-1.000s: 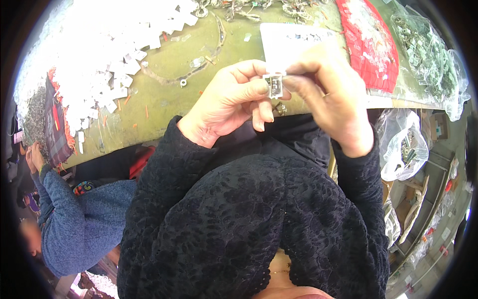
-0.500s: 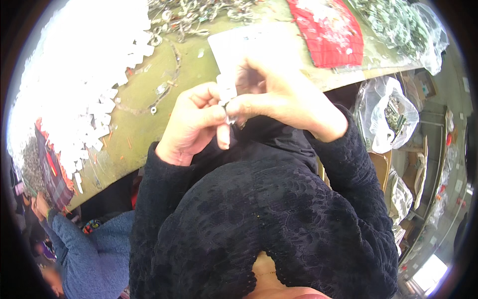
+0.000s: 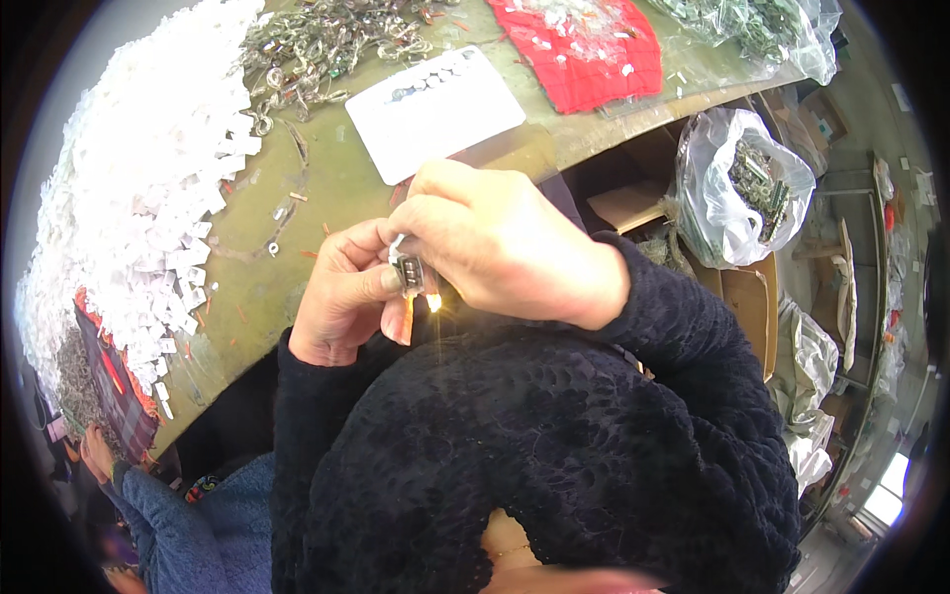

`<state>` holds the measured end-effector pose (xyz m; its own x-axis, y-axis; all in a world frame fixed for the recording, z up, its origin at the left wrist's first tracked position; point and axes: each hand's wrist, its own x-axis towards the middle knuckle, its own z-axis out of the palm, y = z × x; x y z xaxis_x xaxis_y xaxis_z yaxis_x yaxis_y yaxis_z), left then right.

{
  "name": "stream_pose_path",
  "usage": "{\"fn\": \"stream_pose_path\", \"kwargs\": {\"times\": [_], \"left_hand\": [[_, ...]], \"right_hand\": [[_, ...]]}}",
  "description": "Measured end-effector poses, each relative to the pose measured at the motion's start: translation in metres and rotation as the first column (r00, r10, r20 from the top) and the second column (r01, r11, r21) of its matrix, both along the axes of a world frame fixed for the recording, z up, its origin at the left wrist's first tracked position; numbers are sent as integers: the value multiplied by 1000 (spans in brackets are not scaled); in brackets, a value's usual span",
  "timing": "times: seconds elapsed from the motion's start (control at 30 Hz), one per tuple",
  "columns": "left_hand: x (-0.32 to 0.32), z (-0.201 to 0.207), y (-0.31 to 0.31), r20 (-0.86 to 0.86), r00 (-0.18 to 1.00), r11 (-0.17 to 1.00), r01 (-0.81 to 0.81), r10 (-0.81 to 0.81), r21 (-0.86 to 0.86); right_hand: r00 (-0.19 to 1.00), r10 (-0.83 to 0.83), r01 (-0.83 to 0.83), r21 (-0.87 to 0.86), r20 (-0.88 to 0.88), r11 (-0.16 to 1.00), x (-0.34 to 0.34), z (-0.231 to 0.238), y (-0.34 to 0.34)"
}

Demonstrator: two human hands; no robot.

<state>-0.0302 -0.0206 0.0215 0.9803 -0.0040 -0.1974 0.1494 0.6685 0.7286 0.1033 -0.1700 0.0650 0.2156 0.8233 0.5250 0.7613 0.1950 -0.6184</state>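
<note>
Held between both hands is a small electronic piece point(image 3: 410, 272), with a dark metallic face and a clear part. A bright yellow-white light glows at its lower right end. My left hand point(image 3: 341, 292) pinches it from the left with thumb and fingers. My right hand point(image 3: 505, 243) closes on it from above and the right, and its fingertips are partly hidden behind the back of the hand. Just beyond my hands, on the green table point(image 3: 233, 327), lies a white rectangular board point(image 3: 435, 124) with several small round dark pieces along its far edge.
A large heap of small white pieces point(image 3: 129, 178) covers the table's left side. Tangled metallic parts point(image 3: 332, 49) lie at the back. A red cloth point(image 3: 584, 59) carries clear bits. An open plastic bag point(image 3: 703, 188) stands right. Another person's hand point(image 3: 96, 453) is at lower left.
A bright light now shines from the piece in my hands. My right hand has turned so that its back faces up. The whole view has shifted, and the board now shows fully.
</note>
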Motion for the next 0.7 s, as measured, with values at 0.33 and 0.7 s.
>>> {"fn": "stream_pose_path", "kwargs": {"times": [0.33,0.7], "left_hand": [[-7,-12,-8,66,994,990,-77,85,-118],[-14,-8,-29,75,910,914,-406,407,-28]], "right_hand": [[961,63,-81,56,271,995,-11,-19,-9],[969,0,4,-17,247,1000,-19,-24,-6]]}}
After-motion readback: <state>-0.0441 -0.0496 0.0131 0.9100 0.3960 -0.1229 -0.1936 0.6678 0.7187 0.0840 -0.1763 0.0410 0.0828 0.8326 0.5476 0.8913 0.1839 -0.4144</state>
